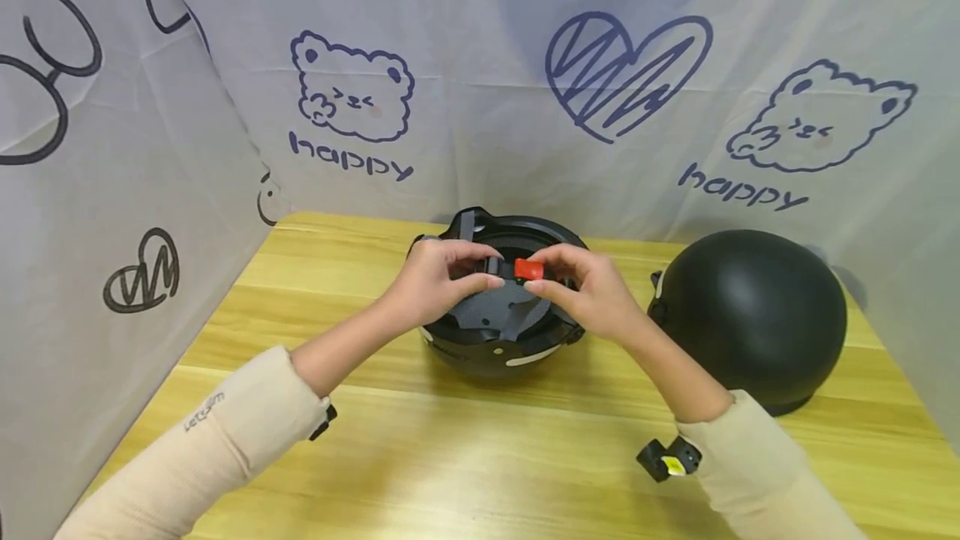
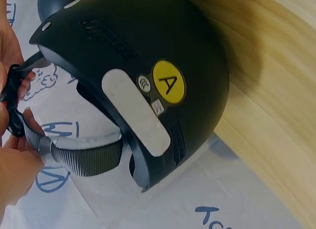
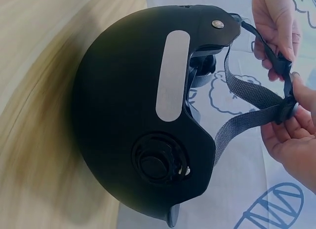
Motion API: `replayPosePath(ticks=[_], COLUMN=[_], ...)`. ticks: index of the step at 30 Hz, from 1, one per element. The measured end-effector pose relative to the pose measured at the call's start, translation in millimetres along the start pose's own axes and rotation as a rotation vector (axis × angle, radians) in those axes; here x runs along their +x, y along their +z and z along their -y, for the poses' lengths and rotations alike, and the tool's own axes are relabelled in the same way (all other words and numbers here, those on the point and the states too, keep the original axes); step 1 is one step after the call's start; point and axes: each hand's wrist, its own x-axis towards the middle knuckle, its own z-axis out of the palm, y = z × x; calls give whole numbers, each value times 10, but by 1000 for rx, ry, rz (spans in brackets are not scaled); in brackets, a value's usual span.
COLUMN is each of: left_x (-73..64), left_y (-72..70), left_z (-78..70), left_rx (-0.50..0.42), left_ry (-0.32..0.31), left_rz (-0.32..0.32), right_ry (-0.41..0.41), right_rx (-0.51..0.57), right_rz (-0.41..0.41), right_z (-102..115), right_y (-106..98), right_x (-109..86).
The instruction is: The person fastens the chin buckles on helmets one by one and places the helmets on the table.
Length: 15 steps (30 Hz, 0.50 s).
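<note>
A black helmet (image 1: 480,361) rests on its crown on the table, with its grey-padded inside facing up. Over its opening, my left hand (image 1: 427,280) pinches a black chin-strap buckle part (image 1: 493,265) between thumb and fingers. Close to its right, the thumb and fingers of my right hand (image 1: 596,294) pinch the red part of the buckle (image 1: 528,269). The two parts meet or nearly meet; fingers hide whether they are locked. Grey webbing straps (image 3: 247,123) run from the helmet up to the buckle in the right wrist view.
A second black helmet (image 1: 757,315) sits dome up on the right of the wooden table (image 1: 465,457). White cloth (image 1: 480,107) with bear and heart drawings hangs behind and at the sides. Small black devices, including one (image 1: 667,458) at the right cuff, are worn on both wrists.
</note>
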Motion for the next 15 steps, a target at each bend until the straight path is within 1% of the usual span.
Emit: replayPosePath(ticks=[3, 6, 10, 15], left_x=[-21, -32, -39, -49], left_y=[34, 62, 108, 146], left_z=[21, 38, 43, 47], left_rx=[12, 24, 36, 53], left_ry=[54, 86, 102, 124], left_rz=[-31, -63, -91, -106], right_ry=[-23, -54, -114, -230], right_rx=[-9, -18, -60, -136], right_rz=[-14, -41, -78, -114], right_z=[8, 26, 21, -21], right_y=[30, 60, 77, 89], right_x=[-4, -10, -25, -47])
